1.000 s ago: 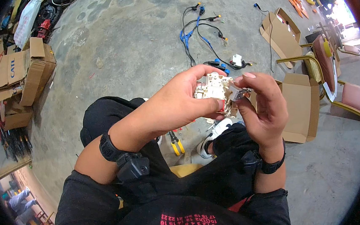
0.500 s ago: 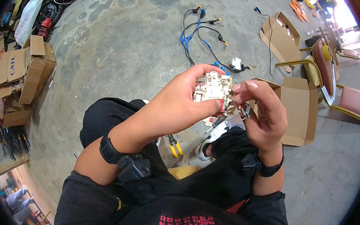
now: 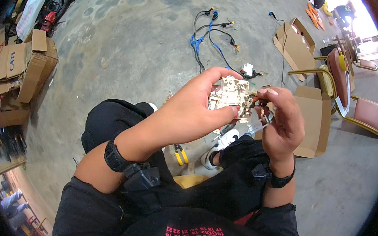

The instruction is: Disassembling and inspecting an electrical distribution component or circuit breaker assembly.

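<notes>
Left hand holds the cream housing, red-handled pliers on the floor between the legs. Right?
One slip: the pliers have yellow handles, not red, as the head view shows. The left hand does hold the cream housing, and the pliers lie on the floor between the legs.

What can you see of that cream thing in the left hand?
The cream housing looks like moulded plastic: boxy, its exposed face full of ridges and recesses, a red part by the thumb. The left hand grips it above the floor. The right hand holds a small metallic part at its right; attachment is unclear.
</notes>
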The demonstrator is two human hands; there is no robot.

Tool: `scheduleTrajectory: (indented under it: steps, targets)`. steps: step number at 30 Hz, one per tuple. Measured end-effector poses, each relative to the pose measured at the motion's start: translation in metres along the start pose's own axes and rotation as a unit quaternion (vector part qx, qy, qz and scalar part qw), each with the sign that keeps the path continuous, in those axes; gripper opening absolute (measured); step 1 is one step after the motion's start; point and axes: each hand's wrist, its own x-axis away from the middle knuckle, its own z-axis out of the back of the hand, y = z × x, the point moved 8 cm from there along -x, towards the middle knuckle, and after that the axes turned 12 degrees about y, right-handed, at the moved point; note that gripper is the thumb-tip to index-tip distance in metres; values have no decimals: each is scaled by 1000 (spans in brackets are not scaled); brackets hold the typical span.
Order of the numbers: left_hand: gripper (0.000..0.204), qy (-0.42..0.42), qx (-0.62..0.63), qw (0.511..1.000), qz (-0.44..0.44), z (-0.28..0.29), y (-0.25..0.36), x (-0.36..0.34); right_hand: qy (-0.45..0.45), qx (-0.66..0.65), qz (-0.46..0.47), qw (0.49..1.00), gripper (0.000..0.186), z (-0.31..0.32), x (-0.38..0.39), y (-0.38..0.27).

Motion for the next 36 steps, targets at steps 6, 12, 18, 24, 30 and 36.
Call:
scheduleTrajectory:
  steps: [6,12,18,24,30,36]
  targets:
    - [49,8,-11,1000,-14,3,-1,0,-12,3,3,1000,48,-3,2,3]
    - [48,0,-1,1000,0,3,-3,-2,25,-59,-40,997,47,-1,6,9]
    - [48,4,16,1000,10,3,-3,0,11,-42,-54,998,49,-2,8,12]
    - [49,8,-10,1000,-11,4,-2,1,-2,2,-60,998,49,-4,7,9]
    - [50,17,-45,998,-37,6,-2,1,-2,38,-42,998,39,-8,8,6]
    - [51,19,-69,996,-46,5,4,1,11,41,-89,995,29,-5,8,15]
